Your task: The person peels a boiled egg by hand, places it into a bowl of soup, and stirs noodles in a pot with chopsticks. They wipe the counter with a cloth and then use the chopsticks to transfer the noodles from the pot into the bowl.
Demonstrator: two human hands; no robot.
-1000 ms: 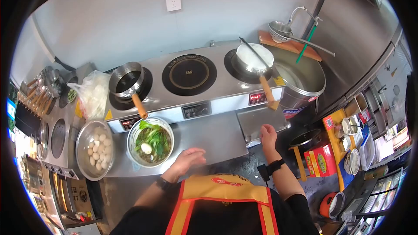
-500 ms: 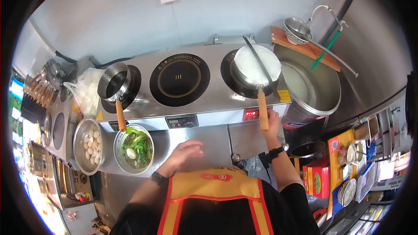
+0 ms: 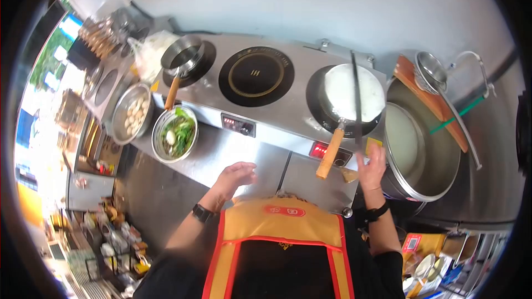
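A long black stick (image 3: 357, 94) is being positioned across a round metal pan (image 3: 342, 119), seemingly for reach, twelve o'clock from the part-open right hand (image 3: 373, 168) (grasp unclear), the half-curled left hand (image 3: 235, 179) being held empty.

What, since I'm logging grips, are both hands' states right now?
Left hand: open, holding nothing visible.
Right hand: by the dark stick; grip cannot be told.

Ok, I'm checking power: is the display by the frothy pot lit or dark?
Lit: the display glows red beside the pot's handle. Its digits are too small to read.
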